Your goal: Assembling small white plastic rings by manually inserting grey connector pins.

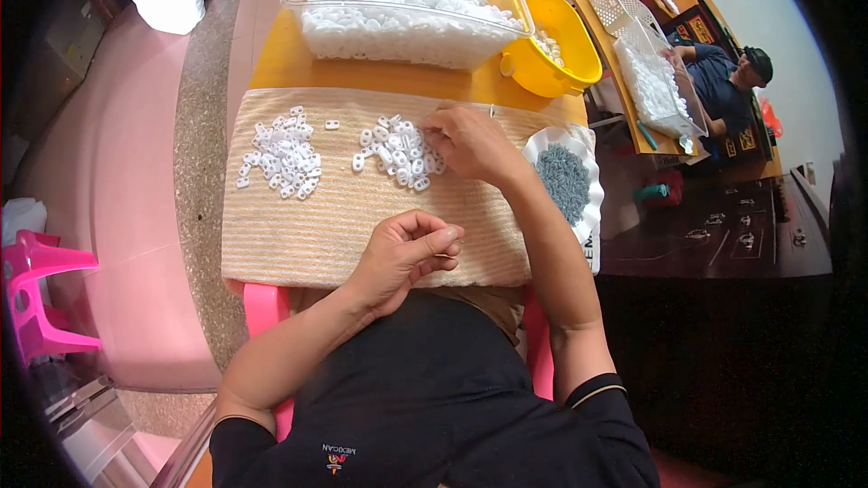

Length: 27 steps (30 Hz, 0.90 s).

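Note:
My left hand (410,248) is above the near part of a striped beige towel (298,248), with thumb and forefinger pinched together. Whatever sits in that pinch is too small to make out. At the right edge of a pile of small white plastic pieces with holes (398,152), my right hand (466,140) has its fingers curled down to the pieces. Its fingertips are partly hidden, so what they grip does not show. Farther left lies a second pile of white two-hole plastic pieces (282,155), with one loose white piece (332,125) between the piles.
A clear bin (389,36) full of white pieces stands behind the towel, beside a yellow bucket (579,72). Right of my forearm is a white scalloped dish (592,190) of small grey parts. Another person (723,81) sits at the far right; a pink stool (41,298) stands left.

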Each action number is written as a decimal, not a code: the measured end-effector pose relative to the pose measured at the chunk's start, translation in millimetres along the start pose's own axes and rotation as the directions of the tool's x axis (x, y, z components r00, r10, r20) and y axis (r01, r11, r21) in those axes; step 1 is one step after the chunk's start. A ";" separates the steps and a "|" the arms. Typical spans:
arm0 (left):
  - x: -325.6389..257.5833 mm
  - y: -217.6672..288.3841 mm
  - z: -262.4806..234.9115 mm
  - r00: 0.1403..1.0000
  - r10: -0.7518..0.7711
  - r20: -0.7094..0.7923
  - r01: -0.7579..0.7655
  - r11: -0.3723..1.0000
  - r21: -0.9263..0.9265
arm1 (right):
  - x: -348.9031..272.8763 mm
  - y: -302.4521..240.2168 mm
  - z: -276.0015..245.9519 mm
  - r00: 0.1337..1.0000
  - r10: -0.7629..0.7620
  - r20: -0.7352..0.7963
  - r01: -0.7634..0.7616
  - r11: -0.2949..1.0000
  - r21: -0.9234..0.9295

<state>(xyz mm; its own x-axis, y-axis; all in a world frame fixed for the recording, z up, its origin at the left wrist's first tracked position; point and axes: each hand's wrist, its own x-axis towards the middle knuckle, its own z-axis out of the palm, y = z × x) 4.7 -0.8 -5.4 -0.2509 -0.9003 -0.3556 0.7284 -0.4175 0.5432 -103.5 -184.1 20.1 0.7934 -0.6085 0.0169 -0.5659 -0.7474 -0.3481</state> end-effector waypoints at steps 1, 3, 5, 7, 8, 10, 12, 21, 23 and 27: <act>0.2 0.3 0.0 1.000 0.004 0.005 -0.004 1.000 -0.003 | 0.6 0.6 -0.2 1.000 0.000 0.001 0.000 1.000 0.000; 0.2 0.2 0.0 1.000 0.007 0.010 -0.007 1.000 -0.007 | 0.9 1.5 -0.4 1.000 -0.021 -0.008 0.021 0.999 0.026; 0.1 0.2 -0.3 1.000 0.009 0.021 -0.009 1.000 -0.009 | 1.1 1.5 0.1 1.000 -0.005 -0.020 0.006 0.998 0.060; 0.5 -0.2 -1.0 1.000 0.010 0.021 -0.010 1.000 -0.007 | 0.9 1.4 -0.5 0.999 0.012 -0.032 -0.009 0.995 0.095; 0.9 -0.4 -1.0 1.000 0.009 0.021 -0.009 1.000 -0.005 | 0.6 1.3 -1.2 0.999 0.014 -0.038 -0.009 0.993 0.118; 1.1 -0.2 -0.2 1.000 0.007 0.016 -0.007 1.000 -0.013 | 0.5 4.2 0.0 0.999 0.018 -0.044 -0.011 0.990 0.142; 1.3 0.1 0.9 1.000 0.005 0.011 -0.004 1.000 -0.020 | 2.1 12.3 4.7 0.997 -0.021 -0.079 0.033 0.988 0.154; -0.1 2.0 2.4 1.000 -0.001 -0.001 0.001 1.000 -0.016 | 7.8 9.4 2.3 0.999 0.034 -0.014 -0.031 0.990 0.137; 0.3 1.8 2.6 1.000 -0.005 -0.001 0.005 1.000 -0.015 | 6.3 12.0 2.8 0.999 0.023 -0.027 -0.019 0.994 0.111; 1.2 0.4 0.2 1.000 0.000 0.003 0.000 1.000 -0.017 | -10.8 9.6 1.7 0.982 0.055 -0.182 -0.014 0.976 0.219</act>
<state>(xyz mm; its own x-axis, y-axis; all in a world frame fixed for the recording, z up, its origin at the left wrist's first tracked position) 4.5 -2.1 -5.4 -0.2526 -0.9006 -0.3537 0.7394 -0.4155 0.5298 -117.1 -184.3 15.0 0.7069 -0.6870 0.1680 -0.5142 -0.6623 -0.5449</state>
